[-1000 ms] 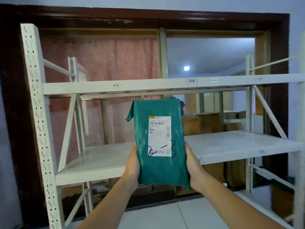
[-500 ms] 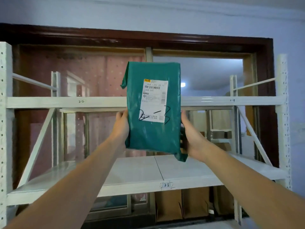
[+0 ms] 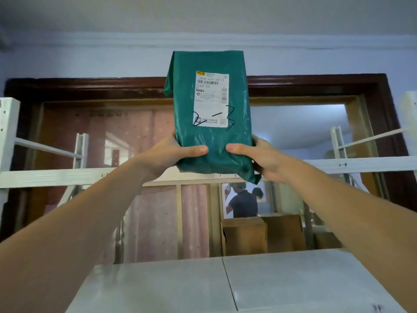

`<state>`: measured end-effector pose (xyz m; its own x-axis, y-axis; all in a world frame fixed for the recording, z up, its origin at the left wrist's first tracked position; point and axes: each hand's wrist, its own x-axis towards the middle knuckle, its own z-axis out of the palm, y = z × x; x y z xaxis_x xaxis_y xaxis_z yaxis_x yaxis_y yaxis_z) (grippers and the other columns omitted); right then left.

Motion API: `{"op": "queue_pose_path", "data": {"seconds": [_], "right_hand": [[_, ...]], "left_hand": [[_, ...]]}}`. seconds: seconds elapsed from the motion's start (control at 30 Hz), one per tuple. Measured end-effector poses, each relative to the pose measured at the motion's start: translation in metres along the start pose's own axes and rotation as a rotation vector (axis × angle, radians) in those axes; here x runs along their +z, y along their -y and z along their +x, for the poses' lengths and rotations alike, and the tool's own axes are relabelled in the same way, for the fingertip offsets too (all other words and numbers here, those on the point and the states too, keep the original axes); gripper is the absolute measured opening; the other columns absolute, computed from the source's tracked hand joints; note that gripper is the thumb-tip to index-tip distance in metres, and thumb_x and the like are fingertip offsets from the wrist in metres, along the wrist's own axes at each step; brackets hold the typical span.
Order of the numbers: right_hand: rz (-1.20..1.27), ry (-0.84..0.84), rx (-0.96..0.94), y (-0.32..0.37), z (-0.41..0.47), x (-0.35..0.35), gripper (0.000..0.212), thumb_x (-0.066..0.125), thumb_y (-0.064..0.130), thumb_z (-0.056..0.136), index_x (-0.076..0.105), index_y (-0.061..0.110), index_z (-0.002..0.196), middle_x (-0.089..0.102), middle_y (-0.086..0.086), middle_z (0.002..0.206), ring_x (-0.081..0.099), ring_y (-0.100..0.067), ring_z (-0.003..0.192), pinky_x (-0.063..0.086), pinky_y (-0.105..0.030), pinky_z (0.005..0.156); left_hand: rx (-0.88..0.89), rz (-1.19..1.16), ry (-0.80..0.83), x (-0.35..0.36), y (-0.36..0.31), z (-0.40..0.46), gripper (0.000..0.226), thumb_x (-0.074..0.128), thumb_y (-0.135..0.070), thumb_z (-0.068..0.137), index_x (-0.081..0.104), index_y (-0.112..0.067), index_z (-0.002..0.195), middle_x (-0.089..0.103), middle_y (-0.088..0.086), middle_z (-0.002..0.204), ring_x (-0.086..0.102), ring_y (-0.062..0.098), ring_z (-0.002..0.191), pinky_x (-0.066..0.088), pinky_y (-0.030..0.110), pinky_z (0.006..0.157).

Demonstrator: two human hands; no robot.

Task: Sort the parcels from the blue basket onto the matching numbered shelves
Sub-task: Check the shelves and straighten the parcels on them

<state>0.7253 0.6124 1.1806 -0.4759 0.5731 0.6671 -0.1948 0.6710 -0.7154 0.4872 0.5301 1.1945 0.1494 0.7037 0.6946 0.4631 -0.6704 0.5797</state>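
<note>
A green plastic parcel [image 3: 212, 141] stands upright in the air, its white label hand-marked "2-3". My left hand [image 3: 171, 154] grips its lower left side and my right hand [image 3: 257, 158] grips its lower right side, thumbs on the front. The parcel's bottom is level with the front rail of the upper white shelf [image 3: 56, 177], which carries small handwritten tags, one near "2-2" at my left wrist and another [image 3: 342, 164] at the right. The blue basket is out of view.
A lower white shelf board [image 3: 293, 279] fills the bottom of the view. White rack uprights [image 3: 8, 132] stand at both sides. Behind the rack are a dark wooden frame, a pink curtain, cardboard boxes [image 3: 246, 236] and a person in dark clothes [image 3: 243, 203].
Both hands have lifted the parcel from the lower shelf level up past the upper shelf rail. The view has tilted upward and closer to the rack.
</note>
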Motion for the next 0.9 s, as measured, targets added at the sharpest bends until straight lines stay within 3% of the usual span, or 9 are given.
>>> {"op": "queue_pose_path", "data": {"seconds": [0.07,0.17,0.3,0.4,0.53,0.63,0.7,0.8,0.9], "right_hand": [[-0.018,-0.012,-0.042,0.002,0.022,-0.002,0.039,0.079,0.021,0.085,0.061,0.031,0.119,0.075,0.007,0.114,0.073,-0.014,0.101,0.059,-0.032,0.084],[-0.068,-0.041,-0.107,-0.001,0.054,-0.007,0.041,0.078,0.023,0.086,0.059,0.033,0.120,0.071,0.005,0.121,0.072,-0.014,0.103,0.060,-0.033,0.083],[-0.216,-0.102,-0.191,-0.025,0.087,-0.008,0.049,0.078,0.028,0.086,0.055,0.031,0.129,0.066,0.012,0.121,0.068,-0.003,0.103,0.060,-0.026,0.083],[-0.353,-0.140,-0.191,-0.050,0.104,-0.010,0.055,0.079,0.032,0.086,0.054,0.027,0.134,0.065,0.015,0.120,0.065,-0.003,0.107,0.058,-0.021,0.079],[-0.550,-0.211,-0.209,-0.067,0.129,-0.018,0.053,0.084,0.034,0.080,0.064,0.017,0.126,0.070,0.007,0.115,0.066,-0.008,0.101,0.053,-0.019,0.076],[-0.656,-0.199,-0.116,-0.071,0.149,-0.023,0.051,0.085,0.040,0.078,0.066,0.013,0.117,0.071,0.001,0.108,0.067,-0.015,0.094,0.055,-0.025,0.076],[-0.744,-0.154,-0.063,-0.074,0.163,-0.025,0.054,0.085,0.043,0.077,0.066,0.011,0.116,0.071,-0.001,0.109,0.067,-0.019,0.096,0.056,-0.031,0.083],[-0.819,-0.100,-0.029,-0.080,0.183,-0.025,0.057,0.086,0.041,0.077,0.064,0.009,0.119,0.070,-0.004,0.111,0.065,-0.021,0.096,0.051,-0.028,0.079],[-0.897,-0.073,0.015,-0.091,0.206,-0.020,0.065,0.087,0.042,0.074,0.063,0.007,0.124,0.070,-0.008,0.114,0.066,-0.025,0.099,0.055,-0.033,0.086]], "left_hand": [[-0.012,0.125,-0.062,-0.008,0.005,0.018,0.083,0.097,-0.041,0.061,0.060,-0.027,0.134,0.072,-0.006,0.123,0.068,0.018,0.116,0.059,0.033,0.086],[0.018,0.256,-0.210,-0.024,0.014,0.047,0.083,0.098,-0.052,0.051,0.065,-0.036,0.126,0.071,-0.009,0.122,0.068,0.013,0.113,0.060,0.036,0.091],[0.063,0.284,-0.265,-0.029,0.030,0.067,0.081,0.095,-0.033,0.067,0.051,-0.024,0.135,0.068,-0.014,0.120,0.067,0.005,0.106,0.058,0.023,0.081],[0.000,0.296,-0.363,-0.021,0.050,0.079,0.078,0.091,-0.026,0.074,0.034,-0.017,0.127,0.055,-0.010,0.116,0.057,0.007,0.101,0.049,0.016,0.069],[-0.110,0.356,-0.367,-0.012,0.077,0.096,0.063,0.081,-0.024,0.086,0.028,-0.017,0.119,0.049,-0.003,0.120,0.054,0.015,0.101,0.044,0.019,0.067],[-0.161,0.421,-0.346,-0.015,0.084,0.111,0.062,0.080,-0.026,0.087,0.029,-0.016,0.120,0.048,-0.002,0.119,0.053,0.013,0.092,0.044,0.017,0.054],[-0.208,0.482,-0.337,-0.017,0.088,0.122,0.064,0.081,-0.028,0.086,0.027,-0.016,0.119,0.047,0.000,0.120,0.053,0.019,0.098,0.043,0.021,0.062],[-0.284,0.558,-0.307,-0.019,0.099,0.137,0.067,0.080,-0.029,0.086,0.029,-0.013,0.125,0.045,0.002,0.118,0.052,0.020,0.093,0.045,0.022,0.067],[-0.375,0.688,-0.254,-0.023,0.112,0.152,0.075,0.073,-0.033,0.093,0.025,-0.003,0.142,0.049,0.011,0.132,0.049,0.027,0.106,0.042,0.034,0.089]]}}
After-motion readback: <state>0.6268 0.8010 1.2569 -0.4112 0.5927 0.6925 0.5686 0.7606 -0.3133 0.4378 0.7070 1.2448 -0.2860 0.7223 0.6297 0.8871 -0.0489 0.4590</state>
